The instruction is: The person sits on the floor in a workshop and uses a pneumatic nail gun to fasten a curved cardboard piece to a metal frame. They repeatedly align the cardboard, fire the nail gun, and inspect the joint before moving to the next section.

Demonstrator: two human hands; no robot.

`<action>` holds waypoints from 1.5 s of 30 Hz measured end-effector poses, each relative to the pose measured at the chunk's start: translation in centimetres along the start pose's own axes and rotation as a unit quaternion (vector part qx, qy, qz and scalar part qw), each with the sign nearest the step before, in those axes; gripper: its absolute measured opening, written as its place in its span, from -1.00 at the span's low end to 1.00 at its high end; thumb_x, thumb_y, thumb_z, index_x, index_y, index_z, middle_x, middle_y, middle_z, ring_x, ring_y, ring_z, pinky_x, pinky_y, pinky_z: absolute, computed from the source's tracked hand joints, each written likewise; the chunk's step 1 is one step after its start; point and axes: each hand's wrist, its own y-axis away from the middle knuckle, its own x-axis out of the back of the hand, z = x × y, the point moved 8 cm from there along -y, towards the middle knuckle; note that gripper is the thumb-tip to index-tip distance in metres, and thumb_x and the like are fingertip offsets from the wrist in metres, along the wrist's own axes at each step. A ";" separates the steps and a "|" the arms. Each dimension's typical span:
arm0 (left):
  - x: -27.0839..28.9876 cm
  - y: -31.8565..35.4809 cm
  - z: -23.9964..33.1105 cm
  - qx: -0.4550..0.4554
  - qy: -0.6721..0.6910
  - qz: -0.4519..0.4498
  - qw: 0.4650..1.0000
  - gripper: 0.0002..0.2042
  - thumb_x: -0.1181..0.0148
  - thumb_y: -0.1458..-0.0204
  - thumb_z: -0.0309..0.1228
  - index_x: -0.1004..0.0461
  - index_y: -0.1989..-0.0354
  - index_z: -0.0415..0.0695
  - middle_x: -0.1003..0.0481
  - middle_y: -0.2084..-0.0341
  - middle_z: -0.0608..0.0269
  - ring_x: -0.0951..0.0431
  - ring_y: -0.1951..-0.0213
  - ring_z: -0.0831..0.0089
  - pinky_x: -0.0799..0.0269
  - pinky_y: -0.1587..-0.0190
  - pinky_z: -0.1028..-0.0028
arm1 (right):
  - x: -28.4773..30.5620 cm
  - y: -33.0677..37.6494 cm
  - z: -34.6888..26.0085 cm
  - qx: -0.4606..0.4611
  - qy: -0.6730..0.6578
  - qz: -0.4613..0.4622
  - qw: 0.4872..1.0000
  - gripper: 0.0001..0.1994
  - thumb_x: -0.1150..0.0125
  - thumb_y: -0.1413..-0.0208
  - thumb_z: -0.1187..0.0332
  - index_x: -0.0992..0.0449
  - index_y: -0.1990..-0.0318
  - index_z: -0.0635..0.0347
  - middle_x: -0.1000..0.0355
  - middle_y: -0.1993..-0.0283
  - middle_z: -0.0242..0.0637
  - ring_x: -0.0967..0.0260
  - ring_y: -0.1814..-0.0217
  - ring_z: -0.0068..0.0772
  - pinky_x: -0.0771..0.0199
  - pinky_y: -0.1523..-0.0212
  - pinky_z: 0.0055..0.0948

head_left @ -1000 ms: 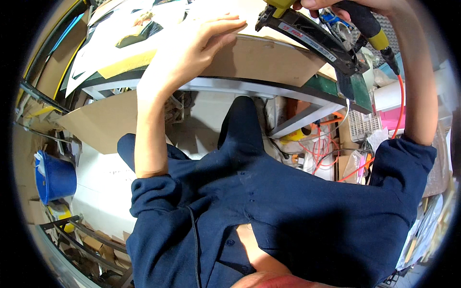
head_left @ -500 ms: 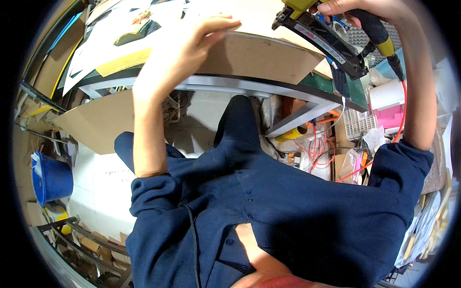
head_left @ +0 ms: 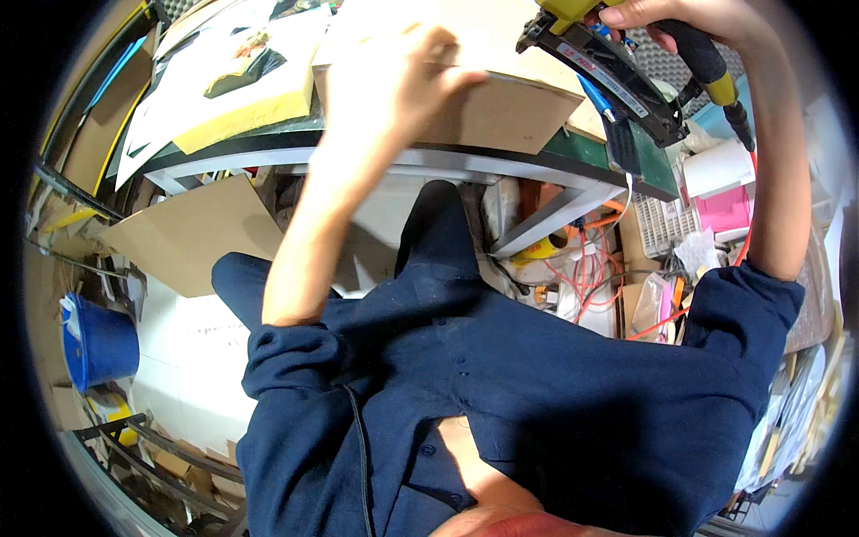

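My right hand (head_left: 658, 16) is closed around the grip of a yellow and black pneumatic nail gun (head_left: 617, 76), held above the right part of the workbench. Its nose points left and its black magazine slants down to the right. My left hand (head_left: 416, 76) is over a boxy tan board piece (head_left: 510, 112) at the bench's near edge. The thumb sticks out to the right, apart from the bent, motion-smeared fingers. Nothing shows in that hand; whether it touches the board I cannot make out.
On the bench's left lie white sheets and a yellow-edged slab (head_left: 242, 121). A blue pen (head_left: 595, 97) lies near the nail gun. Below are a leaning brown panel (head_left: 197, 234), a blue bucket (head_left: 98, 340), red hoses (head_left: 595, 282) and a white basket (head_left: 662, 224).
My left hand has moved right, its fingers bending and thumb spreading. The tan board piece sits farther left. The nail gun has barely shifted.
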 end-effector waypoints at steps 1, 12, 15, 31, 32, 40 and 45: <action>1.0 0.4 -1.3 0.000 0.027 -0.029 0.999 -0.62 -0.28 0.01 -0.05 -0.54 0.11 0.00 -0.60 0.24 0.25 -0.62 0.17 0.39 -0.50 0.14 0.44 | 0.1 -0.5 0.9 -0.012 0.020 0.019 1.000 -0.44 -0.41 0.07 0.09 -0.48 -0.04 0.24 -0.54 0.17 -0.29 -0.38 0.42 -0.62 -0.42 0.45 -0.65; 2.8 2.9 -6.8 -0.005 0.266 -0.053 0.962 -0.75 0.00 -0.26 -0.27 -0.52 -0.01 0.01 -0.54 0.03 0.29 -0.51 -0.05 0.40 -0.37 -0.12 0.44 | -1.5 -3.3 -3.5 -0.015 0.043 0.054 0.998 -0.54 -0.42 0.07 0.05 -0.58 0.16 0.25 -0.54 0.32 -0.37 -0.35 0.51 -0.67 -0.38 0.49 -0.65; 2.6 3.1 -6.6 -0.007 0.274 -0.050 0.960 -0.74 0.02 -0.26 -0.33 -0.52 -0.02 -0.05 -0.52 -0.01 0.20 -0.45 -0.12 0.35 -0.31 -0.19 0.38 | -1.7 -4.4 -4.6 0.021 0.036 0.025 0.999 -0.56 -0.41 0.06 0.05 -0.58 0.20 0.26 -0.52 0.35 -0.38 -0.33 0.53 -0.68 -0.37 0.50 -0.66; 2.3 3.2 -7.1 -0.037 0.265 0.012 0.964 -0.79 -0.01 -0.24 -0.37 -0.53 0.03 0.02 -0.56 0.09 0.25 -0.55 0.02 0.31 -0.40 -0.06 0.43 | -1.7 -5.5 -5.9 0.056 0.088 0.004 0.995 -0.40 -0.38 0.08 0.02 -0.48 -0.04 0.28 -0.53 0.21 -0.26 -0.31 0.53 -0.66 -0.30 0.53 -0.67; 2.2 3.2 -7.1 -0.029 0.268 0.002 0.963 -0.78 0.00 -0.25 -0.35 -0.54 0.02 0.00 -0.55 0.07 0.23 -0.52 -0.02 0.34 -0.38 -0.07 0.44 | -1.9 -5.6 -6.1 0.054 0.094 0.006 0.994 -0.40 -0.38 0.08 0.02 -0.48 -0.03 0.28 -0.53 0.22 -0.26 -0.31 0.53 -0.66 -0.30 0.54 -0.67; 2.4 3.1 -6.3 -0.022 0.267 -0.009 0.963 -0.75 0.03 -0.27 -0.34 -0.54 0.00 -0.04 -0.54 0.03 0.19 -0.48 -0.08 0.40 -0.33 -0.05 0.49 | -2.5 -4.8 -7.5 0.055 0.064 -0.019 0.996 -0.52 -0.37 0.04 0.13 -0.53 0.05 0.31 -0.54 0.30 -0.28 -0.30 0.57 -0.69 -0.30 0.58 -0.67; 2.6 2.9 -6.2 -0.051 0.257 0.001 0.965 -0.75 0.03 -0.27 -0.36 -0.54 0.00 -0.05 -0.54 0.03 0.19 -0.48 -0.08 0.41 -0.32 -0.06 0.49 | -2.3 -5.1 -7.7 0.051 0.042 -0.038 0.997 -0.59 -0.37 0.01 0.21 -0.54 0.09 0.34 -0.54 0.32 -0.28 -0.29 0.60 -0.69 -0.31 0.58 -0.65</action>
